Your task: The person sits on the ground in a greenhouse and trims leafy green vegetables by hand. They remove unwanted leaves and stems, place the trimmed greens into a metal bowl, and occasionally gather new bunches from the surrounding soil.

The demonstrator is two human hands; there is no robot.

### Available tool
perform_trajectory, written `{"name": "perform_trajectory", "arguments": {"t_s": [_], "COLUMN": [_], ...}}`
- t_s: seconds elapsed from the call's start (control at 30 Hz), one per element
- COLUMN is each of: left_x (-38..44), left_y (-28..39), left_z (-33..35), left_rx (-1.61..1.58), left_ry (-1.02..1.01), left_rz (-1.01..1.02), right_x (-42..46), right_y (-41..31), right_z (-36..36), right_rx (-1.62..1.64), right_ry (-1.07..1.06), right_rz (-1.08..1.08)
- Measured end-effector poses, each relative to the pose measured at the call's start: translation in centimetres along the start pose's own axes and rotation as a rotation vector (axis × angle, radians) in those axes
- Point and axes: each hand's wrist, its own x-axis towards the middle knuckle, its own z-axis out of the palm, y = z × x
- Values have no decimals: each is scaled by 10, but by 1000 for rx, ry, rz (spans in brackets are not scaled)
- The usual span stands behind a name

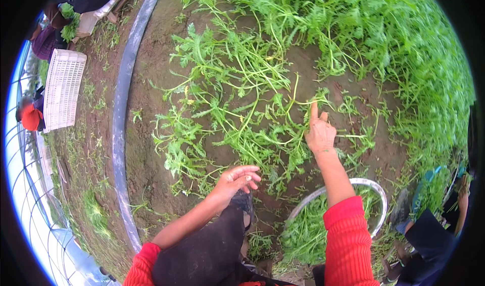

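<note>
My right hand reaches down among leafy green plants, back of the hand up. Its index finger is stretched out and meets a thin stem at the tip. The undersides of its fingers are hidden, so a grip there cannot be made out. Above my dark-clad knee hovers my left hand, fingers loosely bent and apart, with nothing in it. Long-stalked greens with toothed leaves sprawl over the brown soil before me.
A basket with a pale round rim, full of cut greens, stands beneath my right forearm. Dense plants grow at upper right. A dark hose or pipe curves along the left. Beyond it stands a white plastic crate. People work at both sides.
</note>
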Motion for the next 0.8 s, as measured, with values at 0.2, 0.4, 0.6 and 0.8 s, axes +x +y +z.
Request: {"name": "perform_trajectory", "arguments": {"t_s": [0.2,0.4,0.6,0.8], "left_x": [14,8,3,10], "left_y": [5,5,6,2], "left_z": [-22,-21,-29,-24], "left_rx": [-140,-134,-167,-311], "left_ry": [65,80,128,149], "left_rz": [-6,12,3,-50], "right_x": [14,70,118,91], "right_y": [-34,-63,-113,-82], "right_z": [12,-33,-33,-12], "right_rx": [578,121,174,467], "right_ry": [93,-17,-194,-156], "right_rz": [-279,-207,-207,-418]}}
